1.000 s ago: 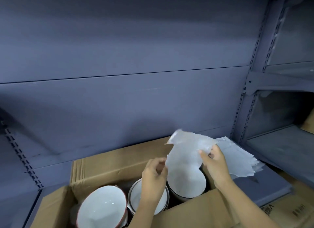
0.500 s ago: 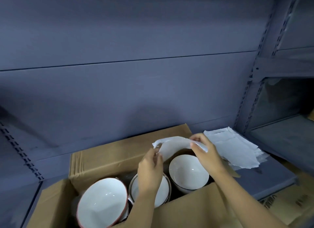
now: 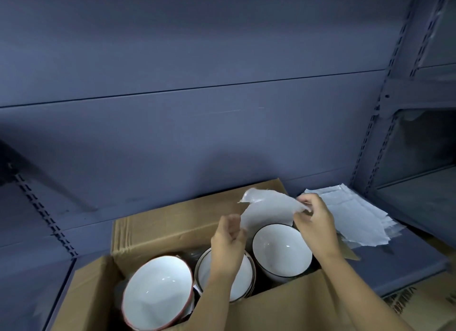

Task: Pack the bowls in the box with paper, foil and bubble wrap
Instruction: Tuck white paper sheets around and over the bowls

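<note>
Held a thin white sheet (image 3: 269,212) in the air over the open box (image 3: 172,229), above its right end. Pinched the sheet's lower left corner with the left hand (image 3: 228,246), thumb and fingers closed together on the edge. Gripped the upper right edge with the right hand (image 3: 315,219), fingers curled and clamped on the crumpled paper. Seen inside the box, upright in a row: a red-rimmed bowl (image 3: 158,293) at the left end, a dark-rimmed bowl (image 3: 203,276) in the middle, partly behind the left wrist, and a third bowl (image 3: 278,249) at the right end, just under the sheet. Seen just right of the box, toward the right edge of the shelf (image 3: 394,264): a loose stack (image 3: 357,219) of more sheets, lying flat. Glimpsed below the shelf's front edge, at the right: printed cardboard (image 3: 419,306), lettering too blurred to read.
</note>
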{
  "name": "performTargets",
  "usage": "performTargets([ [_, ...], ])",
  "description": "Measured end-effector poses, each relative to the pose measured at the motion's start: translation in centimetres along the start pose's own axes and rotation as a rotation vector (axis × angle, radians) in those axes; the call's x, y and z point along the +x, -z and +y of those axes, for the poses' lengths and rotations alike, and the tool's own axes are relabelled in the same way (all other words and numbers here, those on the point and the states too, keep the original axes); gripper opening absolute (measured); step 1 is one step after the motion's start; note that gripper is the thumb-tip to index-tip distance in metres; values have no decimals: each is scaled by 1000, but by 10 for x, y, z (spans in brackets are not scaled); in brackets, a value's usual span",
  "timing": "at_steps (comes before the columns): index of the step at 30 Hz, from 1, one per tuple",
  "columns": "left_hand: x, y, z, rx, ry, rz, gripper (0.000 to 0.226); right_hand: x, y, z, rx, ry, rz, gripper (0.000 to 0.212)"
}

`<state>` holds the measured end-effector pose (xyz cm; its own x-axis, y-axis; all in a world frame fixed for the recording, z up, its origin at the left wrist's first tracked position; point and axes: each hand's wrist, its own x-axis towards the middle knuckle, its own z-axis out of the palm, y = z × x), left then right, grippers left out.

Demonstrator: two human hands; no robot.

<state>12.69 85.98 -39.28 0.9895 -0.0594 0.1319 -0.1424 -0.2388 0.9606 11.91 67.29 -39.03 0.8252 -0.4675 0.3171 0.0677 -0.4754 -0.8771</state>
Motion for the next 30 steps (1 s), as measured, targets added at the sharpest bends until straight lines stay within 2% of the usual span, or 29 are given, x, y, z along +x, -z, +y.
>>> performTargets([
  [3, -1, -3, -2, 60, 20, -74, 22, 0, -2, 4, -151, 68, -33, 24],
  [6, -1, -4, -3, 60, 33, -103, 37, 2, -5, 6, -255, 87, -24, 28],
  [8, -2, -4, -1, 12, 6, -81, 46, 2, -5, 5, -268, 95, -1, 28],
  [11, -4, -2, 1, -25, -95, 53, 55, 2, -5, 7, -299, 156, -8, 30],
  [14, -2, -2, -6, 192, -286, 124, 64, 2, -8, 10, -386, 224, -73, 32],
  [18, 0, -15, -14, 548, -518, 52, 67, 5, -12, 15, -537, 300, -69, 37],
  [21, 0, -21, -11, 740, -538, 54, 56, 4, -11, 16, -605, 326, 34, 40],
  [23, 0, -21, -8, 782, -544, 49, 51, 4, -10, 15, -641, 354, 71, 42],
  [26, -5, -25, -13, 932, -571, -137, 53, 2, -12, 14, -713, 380, 12, 47],
  [28, -8, -30, -19, 1053, -515, -266, 56, -1, -13, 14, -780, 421, -31, 49],
  [30, -7, -34, -20, 1083, -493, -280, 57, -2, -14, 12, -835, 426, -50, 52],
])
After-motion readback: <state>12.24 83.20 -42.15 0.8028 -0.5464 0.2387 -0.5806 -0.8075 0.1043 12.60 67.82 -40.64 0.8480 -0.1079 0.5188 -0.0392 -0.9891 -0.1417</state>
